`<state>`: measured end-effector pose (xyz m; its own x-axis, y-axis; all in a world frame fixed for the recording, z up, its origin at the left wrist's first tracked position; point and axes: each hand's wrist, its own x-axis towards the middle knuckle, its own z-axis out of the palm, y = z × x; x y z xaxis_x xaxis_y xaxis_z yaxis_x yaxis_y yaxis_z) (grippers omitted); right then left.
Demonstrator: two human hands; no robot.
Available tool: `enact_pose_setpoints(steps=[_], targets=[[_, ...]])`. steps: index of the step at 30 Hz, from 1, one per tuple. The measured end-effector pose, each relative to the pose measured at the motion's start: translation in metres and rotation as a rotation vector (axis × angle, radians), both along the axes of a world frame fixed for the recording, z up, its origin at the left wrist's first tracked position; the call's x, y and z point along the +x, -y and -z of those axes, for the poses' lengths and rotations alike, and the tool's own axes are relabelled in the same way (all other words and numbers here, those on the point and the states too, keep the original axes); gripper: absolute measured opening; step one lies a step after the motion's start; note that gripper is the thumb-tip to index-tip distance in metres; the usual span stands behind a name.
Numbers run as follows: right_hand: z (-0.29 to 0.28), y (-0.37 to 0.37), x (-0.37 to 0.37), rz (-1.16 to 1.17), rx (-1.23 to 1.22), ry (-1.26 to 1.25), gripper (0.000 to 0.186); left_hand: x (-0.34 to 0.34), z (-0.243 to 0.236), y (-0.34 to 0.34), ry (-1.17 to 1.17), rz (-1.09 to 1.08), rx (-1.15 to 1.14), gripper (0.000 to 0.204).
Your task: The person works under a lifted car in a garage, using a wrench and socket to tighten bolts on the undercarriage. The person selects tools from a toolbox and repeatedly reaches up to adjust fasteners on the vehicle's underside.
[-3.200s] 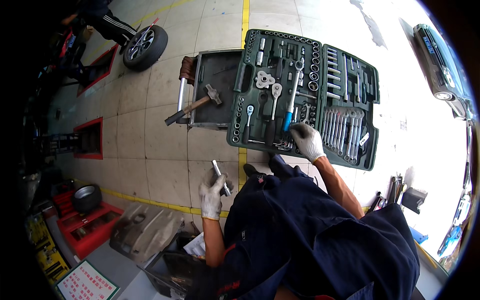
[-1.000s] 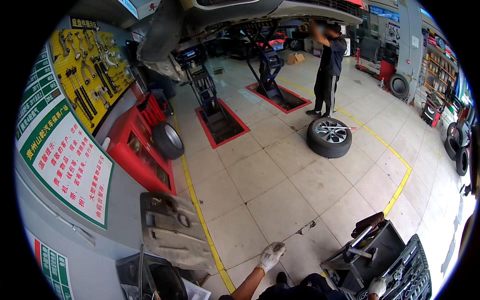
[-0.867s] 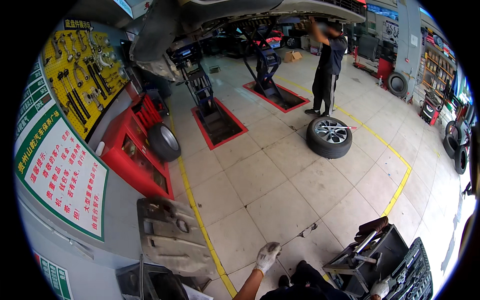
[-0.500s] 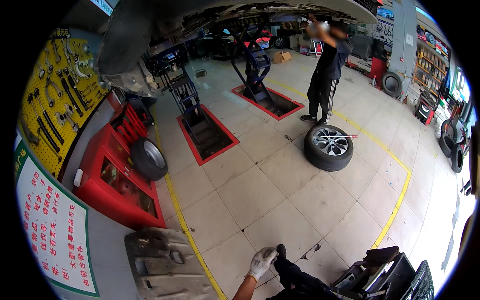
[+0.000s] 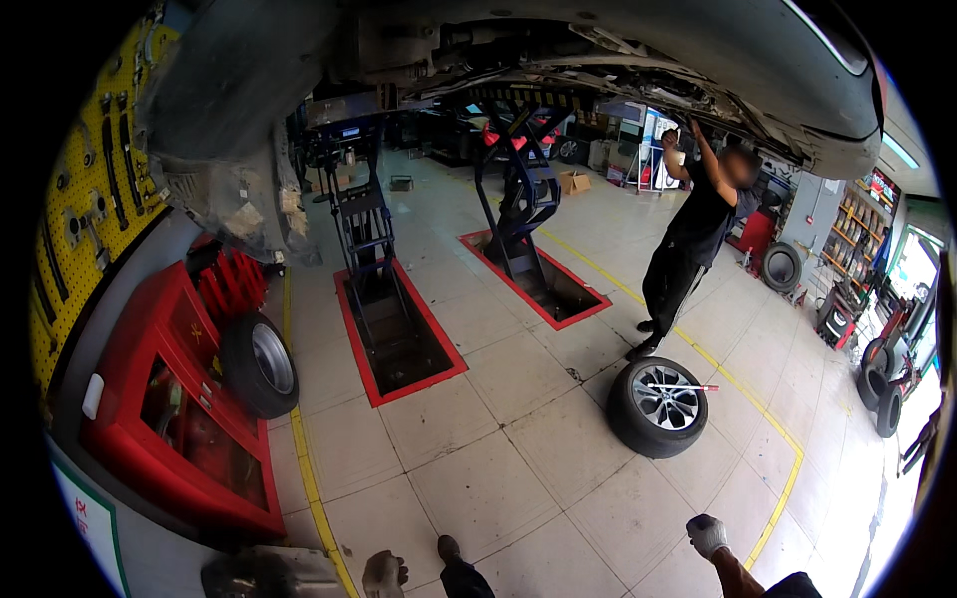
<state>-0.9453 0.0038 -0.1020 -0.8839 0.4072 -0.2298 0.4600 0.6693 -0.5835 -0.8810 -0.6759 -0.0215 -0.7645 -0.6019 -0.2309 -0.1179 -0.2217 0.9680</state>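
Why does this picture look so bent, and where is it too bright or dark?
Head view: fisheye distortion bows the edge of the yellow pegboard; head view: glare bleaches the floor at far right, while the raised car is shadowed underneath; head view: the right hand looks paler than the left hand.

Red cabinet (image 5: 184,324) at eight o'clock, yellow pegboard (image 5: 75,191) at ten.
Dark rods (image 5: 125,164) hang on the pegboard; a wheel (image 5: 264,364) stands upright beside the cabinet. A cardboard box (image 5: 574,183) sits at one o'clock, filled shelves (image 5: 855,227) between two and three, an upright tyre (image 5: 782,267) at three.
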Motion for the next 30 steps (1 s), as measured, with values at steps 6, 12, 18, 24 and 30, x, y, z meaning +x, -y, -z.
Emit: enact_pose_setpoints(steps=[6,12,18,24,30], targets=[[-0.023,0.135,-0.202,-0.38,0.198,-0.167,0.032,-0.136,-0.087,0.112,-0.143,-0.129,-0.092,0.037],[-0.124,0.266,-0.299,-0.452,0.261,-0.151,0.031,-0.284,-0.154,0.184,-0.5,-0.107,-0.331,0.05],[-0.147,0.265,-0.367,-0.45,0.469,-0.224,0.028,-0.422,-0.187,0.232,-0.702,-0.27,-0.759,0.056],[-0.199,0.306,-0.458,-0.334,0.39,-0.423,0.029,-0.502,-0.211,0.278,-0.667,-0.589,-1.638,0.05],[-0.18,0.255,-0.496,-0.363,0.467,-0.359,0.021,-0.537,-0.236,0.266,-0.658,-0.789,-1.846,0.052]])
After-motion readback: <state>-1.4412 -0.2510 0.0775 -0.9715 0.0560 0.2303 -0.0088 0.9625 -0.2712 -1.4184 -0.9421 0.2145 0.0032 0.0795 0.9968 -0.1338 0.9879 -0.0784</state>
